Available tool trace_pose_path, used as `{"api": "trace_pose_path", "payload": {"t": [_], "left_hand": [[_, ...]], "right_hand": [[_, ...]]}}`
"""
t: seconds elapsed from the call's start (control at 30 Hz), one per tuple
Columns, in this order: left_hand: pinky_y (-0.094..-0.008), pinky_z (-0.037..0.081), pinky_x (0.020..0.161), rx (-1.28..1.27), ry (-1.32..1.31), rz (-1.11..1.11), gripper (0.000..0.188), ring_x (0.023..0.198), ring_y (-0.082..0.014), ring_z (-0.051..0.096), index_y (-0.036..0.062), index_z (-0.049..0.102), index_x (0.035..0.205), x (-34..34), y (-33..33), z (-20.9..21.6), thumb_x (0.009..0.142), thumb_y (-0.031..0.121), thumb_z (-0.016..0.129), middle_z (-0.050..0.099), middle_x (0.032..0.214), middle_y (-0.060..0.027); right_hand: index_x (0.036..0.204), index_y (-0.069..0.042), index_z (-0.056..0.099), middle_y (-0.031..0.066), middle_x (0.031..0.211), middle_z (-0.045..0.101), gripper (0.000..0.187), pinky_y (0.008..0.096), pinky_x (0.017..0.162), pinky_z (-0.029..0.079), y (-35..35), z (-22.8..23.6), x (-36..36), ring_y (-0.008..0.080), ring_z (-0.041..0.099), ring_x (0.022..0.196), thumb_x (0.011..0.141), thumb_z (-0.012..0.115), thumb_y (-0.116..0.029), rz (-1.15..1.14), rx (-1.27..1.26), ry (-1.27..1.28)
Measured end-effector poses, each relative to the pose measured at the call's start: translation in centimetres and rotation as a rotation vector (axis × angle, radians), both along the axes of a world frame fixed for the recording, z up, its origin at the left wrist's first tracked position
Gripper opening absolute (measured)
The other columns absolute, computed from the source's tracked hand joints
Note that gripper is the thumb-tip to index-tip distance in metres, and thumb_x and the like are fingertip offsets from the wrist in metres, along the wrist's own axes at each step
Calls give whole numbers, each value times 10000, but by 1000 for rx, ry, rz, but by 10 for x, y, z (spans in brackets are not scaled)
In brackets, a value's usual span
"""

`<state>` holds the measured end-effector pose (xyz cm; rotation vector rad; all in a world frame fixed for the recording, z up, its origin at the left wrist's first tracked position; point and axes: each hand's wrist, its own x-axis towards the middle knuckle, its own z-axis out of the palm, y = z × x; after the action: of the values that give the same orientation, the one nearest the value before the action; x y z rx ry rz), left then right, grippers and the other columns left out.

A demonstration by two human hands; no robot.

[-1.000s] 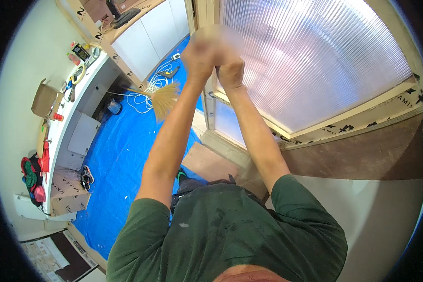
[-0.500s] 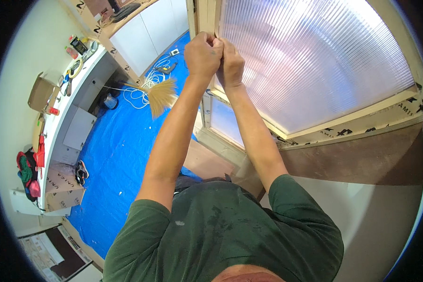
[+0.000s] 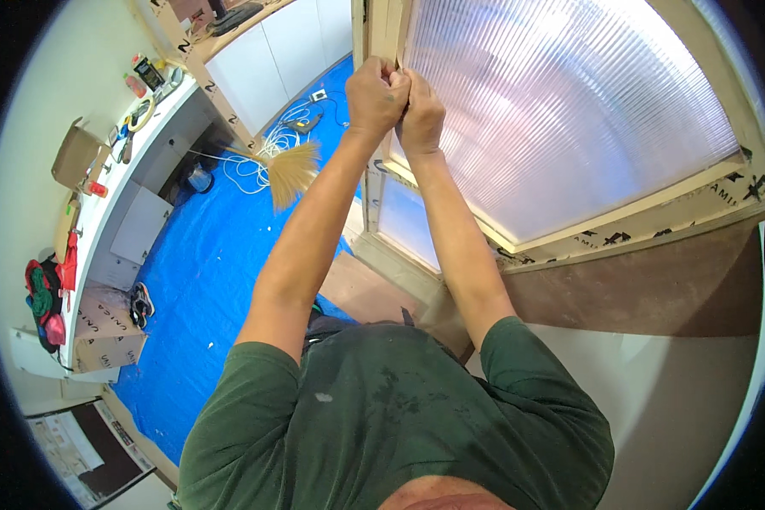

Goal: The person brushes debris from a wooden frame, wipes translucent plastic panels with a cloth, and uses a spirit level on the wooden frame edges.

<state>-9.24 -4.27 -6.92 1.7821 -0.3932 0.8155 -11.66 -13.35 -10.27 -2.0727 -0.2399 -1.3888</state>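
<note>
Both of my arms reach up and away to the upright cream-coloured frame [image 3: 388,31] beside a ribbed translucent panel [image 3: 561,110]. My left hand [image 3: 374,95] is closed, thumb and fingers pinched together near the panel's left edge. Right against it, my right hand [image 3: 420,112] is closed as well, its fingers curled in toward the frame. The two hands touch at the fingertips. Whatever sits between the fingers is hidden or too thin to make out.
A blue sheet [image 3: 204,280] covers the floor at left. On it lie a straw broom [image 3: 293,174], a tangled white cable [image 3: 248,174] and a yellow-and-black tool [image 3: 301,125]. A cluttered white counter [image 3: 102,229] runs along the left wall. A brown ledge [image 3: 637,293] lies below the panel.
My view has shifted slightly. My hands appear a little farther right in the picture, still pinched together at the same stretch of frame.
</note>
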Motion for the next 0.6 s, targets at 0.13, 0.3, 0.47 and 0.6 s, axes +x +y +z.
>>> {"api": "trace_pose_path", "payload": {"t": [0.13,0.3,0.47,0.6], "left_hand": [[-369,549,627,-143,93,-119,136,639,-253,679,-5,662,869,-1,7,-8,853,122,708,695,745,-159],[-370,555,646,-136,-28,-51,140,661,-274,702,-11,687,890,-18,-1,2,881,128,705,719,785,-173],[-391,564,672,161,30,151,191,682,-295,717,-1,729,894,-17,1,8,885,190,724,736,804,-177],[-424,552,661,255,84,141,197,683,-344,703,15,722,867,-17,-2,19,860,212,729,723,784,-183]], "right_hand": [[1177,-20,659,213,1004,728,260,462,752,586,5,0,2,403,720,900,930,677,-99,-2,41,-8],[1176,-42,657,182,989,727,223,468,715,593,2,-1,1,384,722,864,959,643,-95,-7,43,-16],[1171,-46,652,171,991,727,232,457,697,595,3,1,2,385,722,856,947,657,-109,7,-2,-82],[1190,-51,643,176,995,727,263,456,703,595,0,-2,3,381,724,856,938,667,-124,7,24,-66]]}}
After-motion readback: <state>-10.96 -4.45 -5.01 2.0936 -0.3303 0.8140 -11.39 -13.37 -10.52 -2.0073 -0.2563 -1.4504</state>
